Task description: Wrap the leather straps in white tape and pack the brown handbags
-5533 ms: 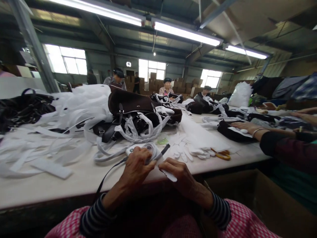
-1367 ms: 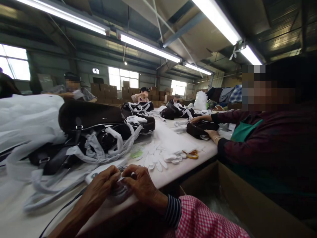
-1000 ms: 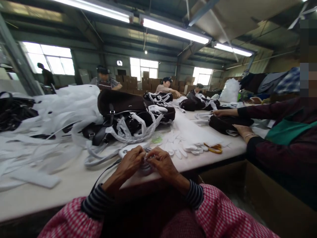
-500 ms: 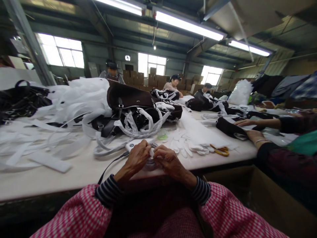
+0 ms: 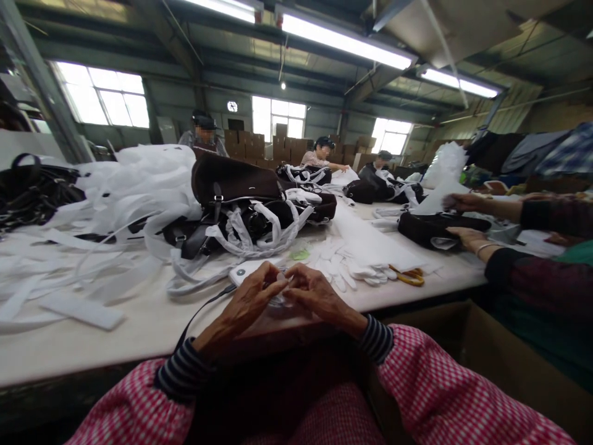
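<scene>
My left hand (image 5: 259, 289) and my right hand (image 5: 312, 289) meet at the table's front edge with fingers pinched together. Between them is a small whitish coil (image 5: 278, 301), mostly covered by the fingers; its exact kind is unclear. Just behind my left hand lies a flat white device (image 5: 248, 271) with a round dark button. A black strap (image 5: 204, 309) runs from near it over the table edge. Beyond my hands rests a dark brown bag (image 5: 236, 176) with straps wrapped in white material (image 5: 273, 232).
White gloves (image 5: 333, 262) and yellow-handled scissors (image 5: 407, 275) lie to the right. White strips (image 5: 83, 309) and a heap of white wrapping (image 5: 139, 179) cover the left. A co-worker's hands (image 5: 467, 235) handle a dark bag (image 5: 430, 228). An open cardboard box (image 5: 491, 346) stands below the table.
My fingers have drawn closer together over the coil, which shows less now. The co-worker at right has raised one hand with a white sheet. The view has shifted slightly.
</scene>
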Demonstrator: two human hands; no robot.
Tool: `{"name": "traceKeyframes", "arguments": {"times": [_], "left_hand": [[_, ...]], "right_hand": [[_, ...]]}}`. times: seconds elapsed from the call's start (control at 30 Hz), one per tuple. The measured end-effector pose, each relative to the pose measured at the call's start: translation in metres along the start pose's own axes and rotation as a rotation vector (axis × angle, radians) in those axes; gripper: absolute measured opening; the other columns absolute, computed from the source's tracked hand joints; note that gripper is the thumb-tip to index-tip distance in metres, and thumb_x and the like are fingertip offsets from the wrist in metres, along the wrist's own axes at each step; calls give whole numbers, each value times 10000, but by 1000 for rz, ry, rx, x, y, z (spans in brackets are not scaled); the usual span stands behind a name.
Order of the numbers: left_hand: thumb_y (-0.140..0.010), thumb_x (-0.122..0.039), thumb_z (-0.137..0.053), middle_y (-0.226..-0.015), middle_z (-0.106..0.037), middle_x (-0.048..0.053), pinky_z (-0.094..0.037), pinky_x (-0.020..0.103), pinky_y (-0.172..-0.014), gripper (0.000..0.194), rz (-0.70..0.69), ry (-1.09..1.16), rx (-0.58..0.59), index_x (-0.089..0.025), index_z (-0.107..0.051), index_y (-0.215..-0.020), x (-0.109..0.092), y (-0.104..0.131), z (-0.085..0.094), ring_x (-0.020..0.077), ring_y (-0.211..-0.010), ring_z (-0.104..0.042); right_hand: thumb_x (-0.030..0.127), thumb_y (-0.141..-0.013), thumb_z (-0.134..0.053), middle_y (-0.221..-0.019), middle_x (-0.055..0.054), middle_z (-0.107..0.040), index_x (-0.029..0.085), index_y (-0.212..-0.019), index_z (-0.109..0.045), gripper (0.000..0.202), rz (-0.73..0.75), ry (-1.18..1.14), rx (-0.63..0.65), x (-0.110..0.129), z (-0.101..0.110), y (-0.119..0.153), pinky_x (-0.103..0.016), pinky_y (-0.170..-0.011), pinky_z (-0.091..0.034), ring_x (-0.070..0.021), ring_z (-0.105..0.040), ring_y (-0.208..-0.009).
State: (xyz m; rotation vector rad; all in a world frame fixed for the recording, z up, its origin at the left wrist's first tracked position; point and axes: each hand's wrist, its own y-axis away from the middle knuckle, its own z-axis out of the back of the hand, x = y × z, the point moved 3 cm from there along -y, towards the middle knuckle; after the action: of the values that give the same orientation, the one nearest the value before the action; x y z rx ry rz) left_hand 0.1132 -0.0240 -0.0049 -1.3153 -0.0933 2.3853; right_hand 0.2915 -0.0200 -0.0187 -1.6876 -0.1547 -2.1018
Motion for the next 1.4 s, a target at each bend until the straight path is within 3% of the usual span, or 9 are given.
{"name": "traceKeyframes", "arguments": {"times": [0.2, 0.33, 0.47, 0.57, 0.93, 1.07, 1.17, 1.27, 1.4], "left_hand": [[-852, -311, -657, -1110, -635, 87, -477, 410, -932, 219, -177, -182, -55, -233, -621, -1053, 10, 28, -9, 286, -1037, -610], [-861, -214, -589, -1076, -668, 66, -473, 389, -944, 186, -233, -152, -70, -227, -625, -1042, 11, 28, -5, 261, -1032, -624], [-839, -152, -580, -1062, -706, 51, -480, 377, -926, 218, -266, -118, -21, -214, -670, -1028, 9, 27, 1, 251, -1013, -641], [-911, -233, -639, -1060, -742, 60, -481, 378, -911, 135, -298, -96, -33, -211, -723, -1014, 12, 25, -2, 255, -1000, -661], [-1007, -230, -610, -920, -771, 27, -453, 351, -893, 190, -568, -206, 14, -212, -747, -878, 20, 15, -9, 205, -911, -670], [-982, -154, -617, -879, -768, 20, -455, 335, -826, 174, -637, -332, 44, -223, -762, -914, 21, 18, -13, 197, -852, -670], [-947, -210, -685, -920, -776, 26, -471, 352, -829, 107, -629, -302, 51, -243, -780, -985, 21, 25, -13, 215, -866, -676], [-943, -223, -650, -1119, -776, 52, -490, 388, -970, 156, -556, -69, 81, -252, -791, -1001, 21, 31, -5, 246, -1093, -678], [-868, -194, -624, -1178, -764, 66, -478, 405, -1064, 159, -243, 155, -74, -215, -781, -864, 29, 29, 18, 270, -1220, -648]], "right_hand": [[103, -805, -688, -746, 11, -641, 175, -727, -661, 110, 186, 307, 13, 24, -2, -2, -246, -697, -409, -147, -583, -734], [155, -860, -686, -727, -10, -635, 182, -725, -694, 139, 265, 526, -84, 35, -2, 4, -262, -719, -409, -163, -576, -744], [324, -887, -686, -706, -20, -669, 155, -760, -726, 215, 104, 171, 31, 21, -2, -2, -248, -633, -453, -161, -606, -654], [298, -817, -709, -688, -22, -678, 144, -724, -722, 181, 26, 40, 39, 14, -3, -10, -245, -591, -465, -166, -621, -626], [353, -750, -763, -597, 7, -601, 147, -663, -692, 235, -69, -158, -307, 3, -3, 1, -238, -525, -338, -98, -435, -527], [289, -797, -730, -640, -3, -611, 155, -652, -684, 203, 69, -9, -294, 13, -18, 9, -261, -619, -399, -128, -511, -616], [249, -856, -705, -679, 0, -601, 158, -672, -705, 205, 233, 215, -155, 30, -25, 17, -260, -675, -398, -131, -526, -684], [364, -909, -700, -688, -4, -616, 152, -731, -739, 279, 129, 193, 69, 35, -14, 21, -245, -619, -389, -122, -519, -650], [509, -950, -621, -721, -37, -658, 139, -805, -758, 421, 7, 181, -138, 32, 28, 7, -239, -508, -367, -138, -531, -614]]}}
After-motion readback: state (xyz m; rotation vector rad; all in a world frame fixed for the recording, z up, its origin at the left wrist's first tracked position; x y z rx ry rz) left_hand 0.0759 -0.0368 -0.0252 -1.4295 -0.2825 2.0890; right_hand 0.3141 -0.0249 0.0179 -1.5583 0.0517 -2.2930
